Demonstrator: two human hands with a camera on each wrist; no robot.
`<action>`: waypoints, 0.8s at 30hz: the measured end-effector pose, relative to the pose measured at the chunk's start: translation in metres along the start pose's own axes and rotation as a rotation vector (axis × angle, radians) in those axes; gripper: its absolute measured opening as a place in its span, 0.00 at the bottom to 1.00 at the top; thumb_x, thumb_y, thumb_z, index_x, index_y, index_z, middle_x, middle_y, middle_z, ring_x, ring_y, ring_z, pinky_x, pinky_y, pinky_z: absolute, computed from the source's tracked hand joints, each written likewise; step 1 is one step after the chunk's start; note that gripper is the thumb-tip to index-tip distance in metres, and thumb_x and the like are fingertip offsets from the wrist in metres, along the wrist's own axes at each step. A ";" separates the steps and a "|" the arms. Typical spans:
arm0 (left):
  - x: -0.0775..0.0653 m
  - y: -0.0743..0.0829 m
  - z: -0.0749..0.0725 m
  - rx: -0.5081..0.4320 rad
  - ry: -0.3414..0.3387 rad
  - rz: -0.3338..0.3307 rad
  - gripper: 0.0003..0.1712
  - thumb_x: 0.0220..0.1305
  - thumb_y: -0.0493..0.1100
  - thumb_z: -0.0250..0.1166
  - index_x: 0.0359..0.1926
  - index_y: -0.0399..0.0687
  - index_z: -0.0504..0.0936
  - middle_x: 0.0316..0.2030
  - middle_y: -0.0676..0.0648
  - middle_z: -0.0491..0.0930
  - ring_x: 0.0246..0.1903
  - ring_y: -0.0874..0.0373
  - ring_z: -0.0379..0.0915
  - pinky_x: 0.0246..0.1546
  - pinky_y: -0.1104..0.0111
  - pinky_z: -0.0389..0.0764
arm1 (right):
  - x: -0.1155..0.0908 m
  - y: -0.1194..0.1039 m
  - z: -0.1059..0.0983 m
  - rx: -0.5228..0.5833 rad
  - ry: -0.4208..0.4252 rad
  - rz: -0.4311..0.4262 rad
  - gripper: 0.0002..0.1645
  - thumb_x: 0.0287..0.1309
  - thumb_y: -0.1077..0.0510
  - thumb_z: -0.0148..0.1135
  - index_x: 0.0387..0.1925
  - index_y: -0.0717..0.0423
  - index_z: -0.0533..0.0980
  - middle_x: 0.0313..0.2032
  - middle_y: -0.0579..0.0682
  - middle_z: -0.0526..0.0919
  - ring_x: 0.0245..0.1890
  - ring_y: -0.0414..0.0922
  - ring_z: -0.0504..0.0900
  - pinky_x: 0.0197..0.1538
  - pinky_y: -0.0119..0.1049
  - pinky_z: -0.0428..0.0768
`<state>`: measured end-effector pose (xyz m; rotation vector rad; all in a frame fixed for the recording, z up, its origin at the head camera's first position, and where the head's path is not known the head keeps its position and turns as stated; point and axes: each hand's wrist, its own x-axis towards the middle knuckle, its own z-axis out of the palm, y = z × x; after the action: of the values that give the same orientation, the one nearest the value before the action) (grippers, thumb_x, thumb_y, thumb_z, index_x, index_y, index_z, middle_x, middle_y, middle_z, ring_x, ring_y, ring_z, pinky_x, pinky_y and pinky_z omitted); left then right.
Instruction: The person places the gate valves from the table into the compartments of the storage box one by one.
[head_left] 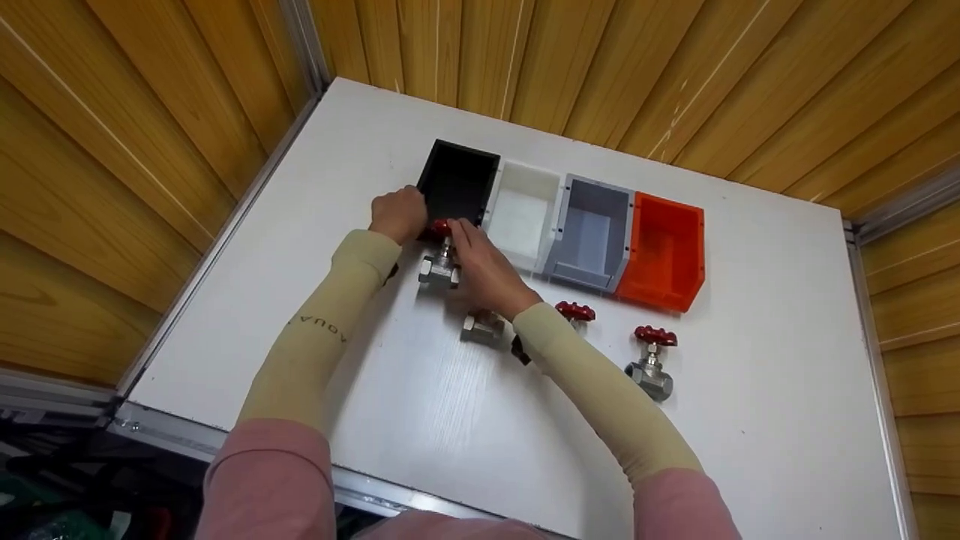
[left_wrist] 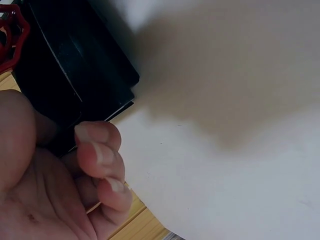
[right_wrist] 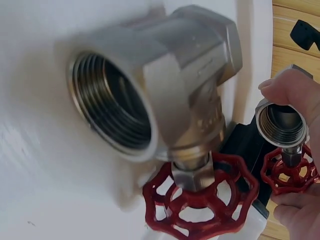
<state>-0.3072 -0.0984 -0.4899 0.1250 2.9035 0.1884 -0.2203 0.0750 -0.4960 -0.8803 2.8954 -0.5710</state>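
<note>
My right hand (head_left: 491,270) grips a metal gate valve (head_left: 441,270) with a red handwheel at the front of the black bin (head_left: 459,150). In the right wrist view its thumb lies on the valve body, with fingers by the wheel. My left hand (head_left: 399,214) is at the bin's front left corner. The left wrist view shows its fingers (left_wrist: 107,160) curled, with the bin's edge between them and the thumb; the index finger is mostly hidden. A second valve (right_wrist: 170,75) rests on the table under my right wrist, partly covered in the head view.
White (head_left: 525,169), grey-blue (head_left: 600,184) and orange (head_left: 679,206) bins stand in a row right of the black one. One valve (head_left: 576,310) is half hidden behind my right forearm; another (head_left: 652,367) stands farther right. Wood-patterned walls (head_left: 570,67) border the white table (head_left: 780,360).
</note>
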 end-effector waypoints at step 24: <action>0.003 -0.003 0.002 -0.099 -0.014 -0.031 0.26 0.72 0.49 0.34 0.52 0.34 0.69 0.44 0.35 0.79 0.43 0.42 0.77 0.43 0.51 0.76 | 0.012 0.004 -0.013 0.021 -0.010 0.024 0.73 0.30 0.45 0.77 0.71 0.50 0.39 0.70 0.55 0.47 0.70 0.50 0.48 0.68 0.41 0.56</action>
<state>-0.3102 -0.1013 -0.4926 0.0645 2.8733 0.3243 -0.2346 0.0761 -0.4848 -0.8417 2.8812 -0.5921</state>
